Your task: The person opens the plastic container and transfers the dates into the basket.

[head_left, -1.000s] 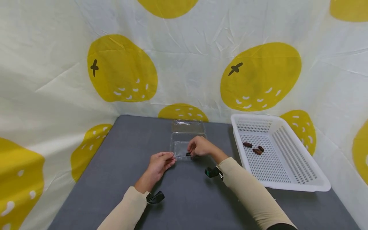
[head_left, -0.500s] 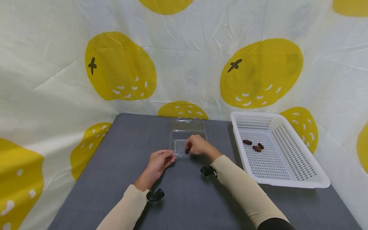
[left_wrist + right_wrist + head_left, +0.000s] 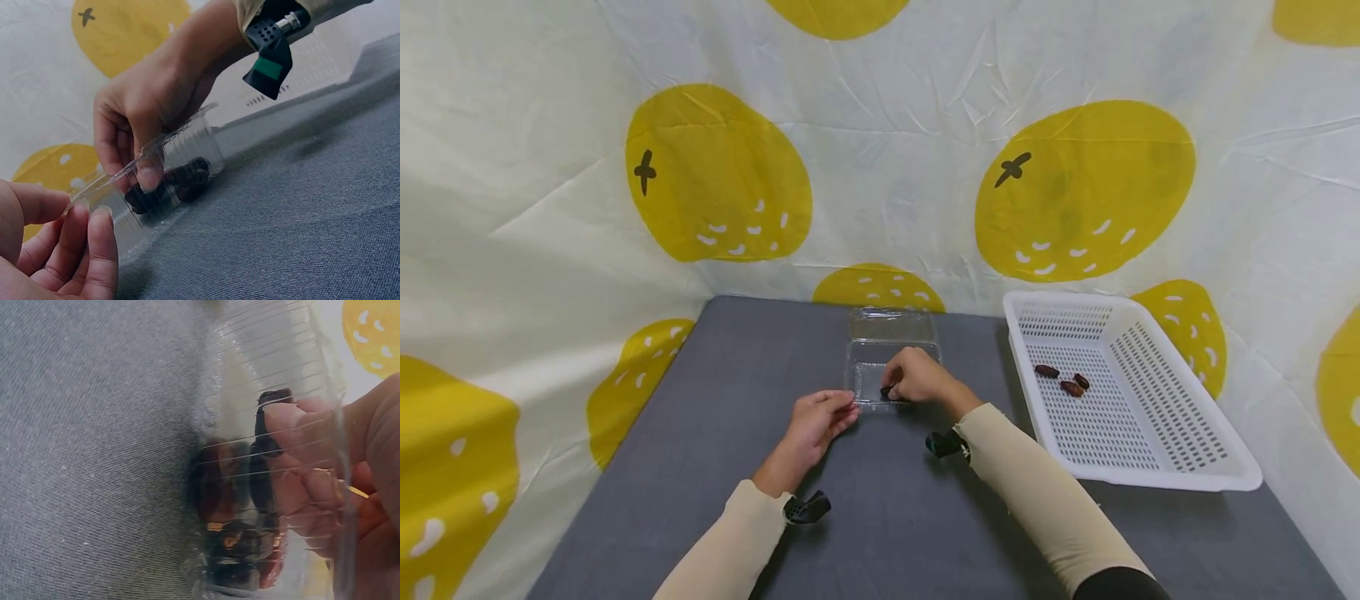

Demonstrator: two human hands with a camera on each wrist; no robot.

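A clear plastic clamshell box stands on the grey table with its lid folded back, away from me. My left hand pinches the near left corner of its rim between thumb and fingers. My right hand reaches down inside the box. Between its thumb and fingers it pinches a dark date, low in the box. Several other dates lie in the right part of the box, seen through the ribbed wall in the right wrist view. From the head, my right hand hides them.
A white perforated plastic basket stands to the right of the box, with 3 dates on its floor. Behind the grey table hangs a white cloth printed with yellow fruit.
My right hand has shifted slightly left and lower in the box, still pinching the date. My left hand has kept its pinch on the rim corner. The dates in the basket lie as before.
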